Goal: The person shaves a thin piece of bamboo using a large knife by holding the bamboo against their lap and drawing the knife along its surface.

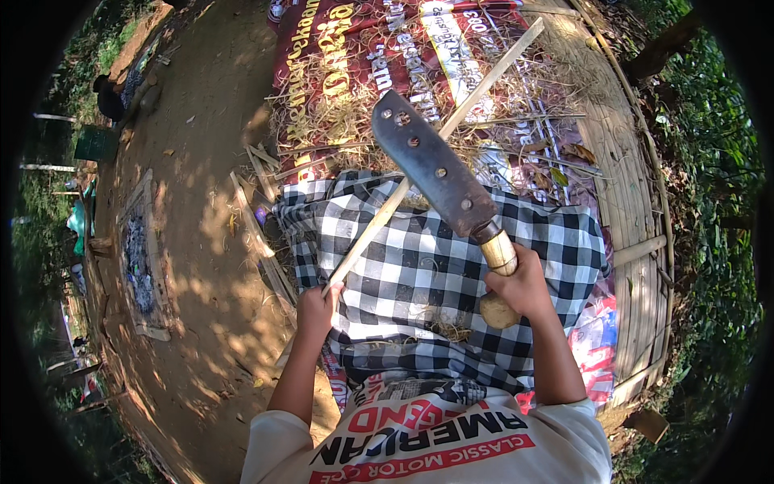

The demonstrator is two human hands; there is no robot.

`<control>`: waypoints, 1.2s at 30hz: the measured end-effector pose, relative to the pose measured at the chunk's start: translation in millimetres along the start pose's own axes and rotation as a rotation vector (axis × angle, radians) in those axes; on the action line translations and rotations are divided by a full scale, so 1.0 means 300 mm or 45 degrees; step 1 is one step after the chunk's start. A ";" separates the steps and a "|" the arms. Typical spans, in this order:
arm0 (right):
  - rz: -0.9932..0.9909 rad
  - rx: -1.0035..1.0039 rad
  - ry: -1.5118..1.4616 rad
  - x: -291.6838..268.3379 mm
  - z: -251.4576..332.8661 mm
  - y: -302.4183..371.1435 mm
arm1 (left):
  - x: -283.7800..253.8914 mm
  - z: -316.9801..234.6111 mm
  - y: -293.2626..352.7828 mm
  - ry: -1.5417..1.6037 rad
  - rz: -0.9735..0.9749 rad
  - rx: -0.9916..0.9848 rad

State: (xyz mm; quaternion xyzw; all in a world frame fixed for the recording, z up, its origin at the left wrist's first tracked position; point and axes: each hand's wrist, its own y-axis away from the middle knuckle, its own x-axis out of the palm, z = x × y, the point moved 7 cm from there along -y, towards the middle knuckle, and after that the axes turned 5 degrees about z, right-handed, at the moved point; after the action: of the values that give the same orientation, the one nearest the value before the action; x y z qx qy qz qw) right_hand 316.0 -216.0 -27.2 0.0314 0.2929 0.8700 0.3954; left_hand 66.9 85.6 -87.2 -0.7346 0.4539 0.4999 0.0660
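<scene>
A long, pale bamboo strip (371, 235) slants up and away to the right, its near end gripped in my left hand (319, 306). My right hand (522, 282) is wrapped round the wooden handle of a machete (435, 168). The broad, dark blade has several round spots or holes along it and points up to the left. It crosses over the middle of the strip, hiding that part; whether blade and strip touch, I cannot tell. Beneath both lies a black-and-white checked cloth (387, 266) spread over my lap, with some shavings on it.
Thin curly shavings (355, 121) litter a dark red printed banner (314, 48) ahead. Split bamboo slats (633, 202) form the platform's right side, with green plants beyond. Several loose sticks (262, 234) lean at the left edge. Bare dirt ground (205, 161) holds a framed ash pit (141, 258).
</scene>
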 end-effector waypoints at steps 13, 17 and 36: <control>0.023 -0.219 0.240 0.152 -0.035 0.104 | -0.022 0.043 -0.005 0.104 0.017 -0.146; -0.079 -0.180 0.073 0.108 -0.079 0.122 | -0.059 0.004 -0.009 0.172 0.051 -0.113; -0.047 -0.266 -0.574 0.065 -0.146 0.161 | -0.098 -0.133 0.024 0.025 0.145 0.052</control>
State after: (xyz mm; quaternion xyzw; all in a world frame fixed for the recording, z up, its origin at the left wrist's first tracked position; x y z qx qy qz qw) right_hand 257.9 -248.4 -41.1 0.1784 0.1064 0.8591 0.4678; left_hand 86.0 77.3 -41.7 -0.7111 0.5057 0.4861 0.0480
